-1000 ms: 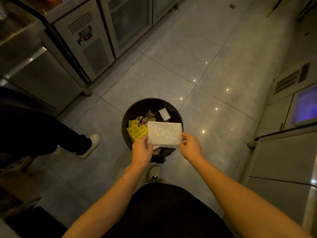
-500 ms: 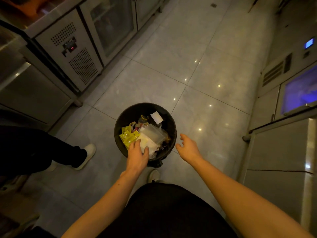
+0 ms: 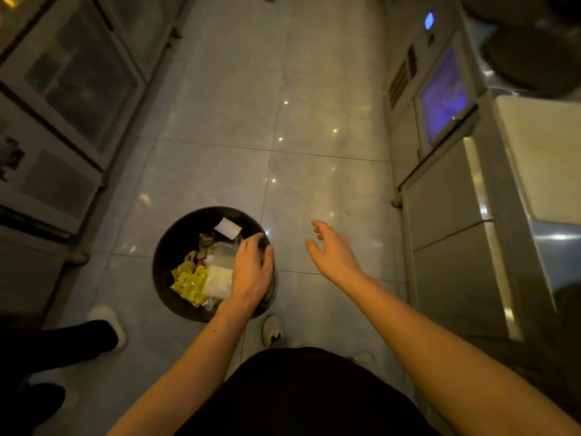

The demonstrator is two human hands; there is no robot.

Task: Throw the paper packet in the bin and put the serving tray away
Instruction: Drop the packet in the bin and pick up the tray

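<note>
A round black bin point(image 3: 169, 247) stands on the tiled floor, low and left of centre. The white paper packet point(image 3: 218, 282) lies inside it beside yellow wrappers point(image 3: 188, 283) and other rubbish. My left hand point(image 3: 251, 272) hovers over the bin's right rim, palm down, holding nothing. My right hand point(image 3: 333, 251) is open in the air to the right of the bin, fingers spread. A pale flat tray-like board point(image 3: 544, 152) lies on the counter at the right; I cannot tell whether it is the serving tray.
Steel cabinets with glass doors point(image 3: 81, 80) line the left side. A steel counter unit point(image 3: 456, 234) with a blue-lit window point(image 3: 443, 86) lines the right. Another person's dark leg and white shoe point(image 3: 105, 325) are at the lower left. My shoe point(image 3: 272, 330) is beside the bin.
Both hands held the packet over the bin; they let go and it now lies inside. My right hand moved away to the right, and my view swung right.
</note>
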